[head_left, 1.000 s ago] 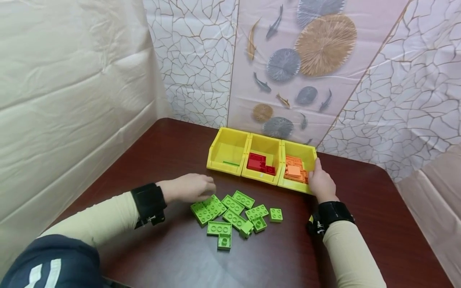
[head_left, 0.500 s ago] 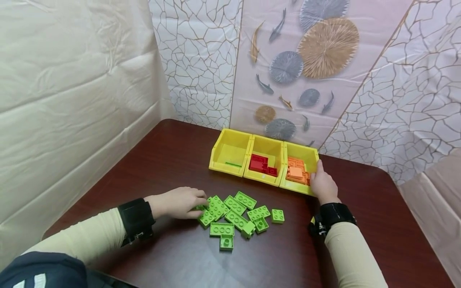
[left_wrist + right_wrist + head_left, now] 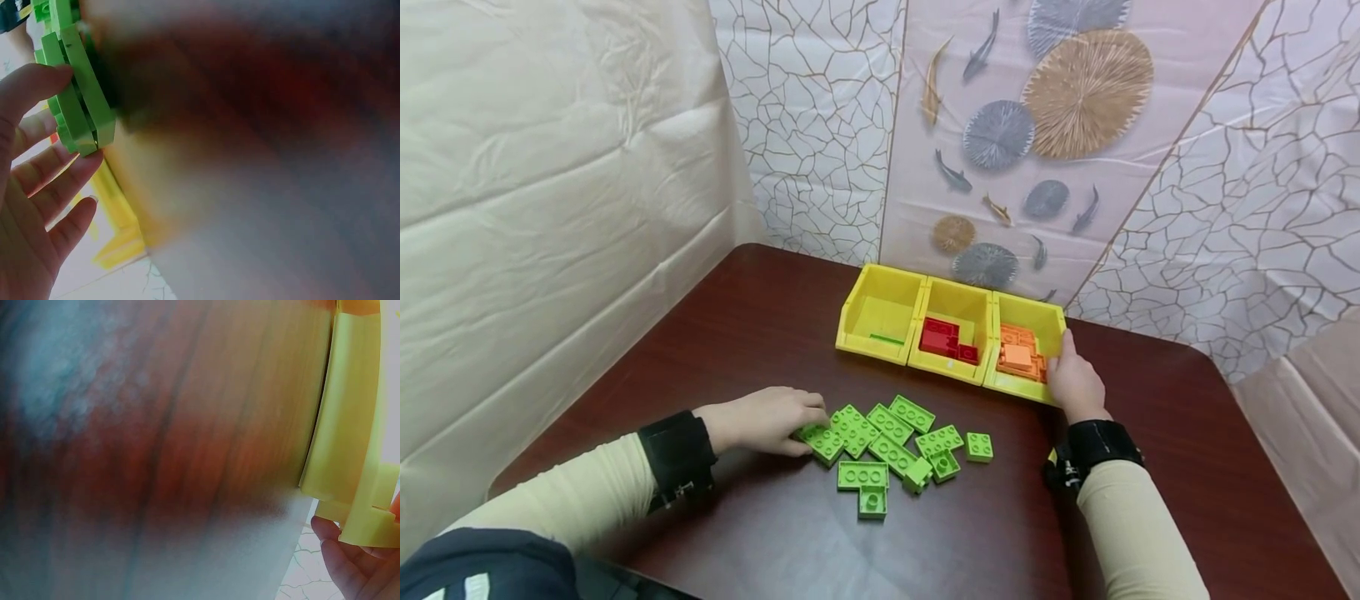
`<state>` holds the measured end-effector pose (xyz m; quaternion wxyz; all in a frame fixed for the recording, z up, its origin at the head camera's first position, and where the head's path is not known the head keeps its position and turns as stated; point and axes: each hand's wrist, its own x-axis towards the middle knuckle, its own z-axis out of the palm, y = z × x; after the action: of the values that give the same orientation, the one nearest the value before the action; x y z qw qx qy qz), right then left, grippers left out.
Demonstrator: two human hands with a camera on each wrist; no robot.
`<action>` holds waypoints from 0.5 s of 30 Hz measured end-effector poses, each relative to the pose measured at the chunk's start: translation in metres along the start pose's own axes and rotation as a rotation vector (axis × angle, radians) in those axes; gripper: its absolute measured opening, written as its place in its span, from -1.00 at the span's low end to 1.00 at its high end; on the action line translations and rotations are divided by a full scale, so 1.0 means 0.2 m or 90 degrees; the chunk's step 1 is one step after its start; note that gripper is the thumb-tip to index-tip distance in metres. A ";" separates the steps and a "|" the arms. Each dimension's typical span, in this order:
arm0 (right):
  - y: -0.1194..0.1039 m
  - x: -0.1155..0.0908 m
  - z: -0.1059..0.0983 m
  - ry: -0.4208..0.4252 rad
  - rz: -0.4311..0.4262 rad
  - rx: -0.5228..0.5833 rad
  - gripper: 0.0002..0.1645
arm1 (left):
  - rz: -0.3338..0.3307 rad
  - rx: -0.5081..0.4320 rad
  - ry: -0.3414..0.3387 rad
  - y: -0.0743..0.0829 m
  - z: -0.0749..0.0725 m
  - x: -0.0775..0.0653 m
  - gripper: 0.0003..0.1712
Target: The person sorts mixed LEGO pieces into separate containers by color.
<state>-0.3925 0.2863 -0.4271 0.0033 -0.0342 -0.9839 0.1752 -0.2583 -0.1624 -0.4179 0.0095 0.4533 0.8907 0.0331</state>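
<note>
My left hand (image 3: 769, 419) is at the left end of a loose group of green toy building bricks (image 3: 891, 454). Its thumb and fingers pinch a green brick (image 3: 824, 444); in the left wrist view this shows as two green layers (image 3: 78, 94) stacked together, thumb on one side and fingertips at the other. My right hand (image 3: 1077, 385) grips the outer side wall of the right-hand yellow bin (image 3: 1052, 315), index finger lying along it. In the right wrist view its fingers (image 3: 340, 559) curl at the bin's lower corner, partly hidden by the bin.
Three yellow bins stand joined in a row at the back. A thin green piece (image 3: 887, 339) lies in the left bin (image 3: 887, 292), red bricks (image 3: 940, 336) in the middle one, orange bricks (image 3: 1017, 357) in the right one. Patterned cloth (image 3: 812, 125) hangs behind the dark table (image 3: 760, 317).
My left hand came down and back to the left onto the green bricks. The brick in its fingers has shifted left, apart from its neighbour. My right hand stays at the bin.
</note>
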 end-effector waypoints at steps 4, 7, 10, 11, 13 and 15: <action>0.00 0.00 -0.01 0.008 -0.006 -0.003 -0.25 | -0.034 -0.031 0.001 -0.02 -0.01 0.00 -0.64; 0.00 -0.01 -0.01 0.014 -0.013 -0.005 -0.25 | -0.053 -0.051 -0.007 -0.03 -0.01 0.01 -0.65; 0.00 -0.01 -0.01 0.015 -0.018 -0.006 -0.25 | -0.068 -0.068 -0.020 -0.03 -0.01 0.02 -0.66; 0.00 -0.01 -0.01 0.015 -0.018 -0.006 -0.25 | -0.072 -0.070 -0.024 -0.03 0.00 0.02 -0.67; 0.00 -0.01 -0.01 0.015 -0.017 -0.005 -0.25 | -0.077 -0.071 -0.026 -0.03 0.00 0.02 -0.67; 0.00 -0.01 -0.01 0.018 -0.019 -0.005 -0.25 | -0.079 -0.064 -0.020 -0.03 0.00 0.02 -0.67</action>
<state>-0.3910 0.2867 -0.4262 0.0193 -0.0224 -0.9848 0.1710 -0.2652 -0.1632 -0.4186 0.0484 0.3965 0.9141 0.0700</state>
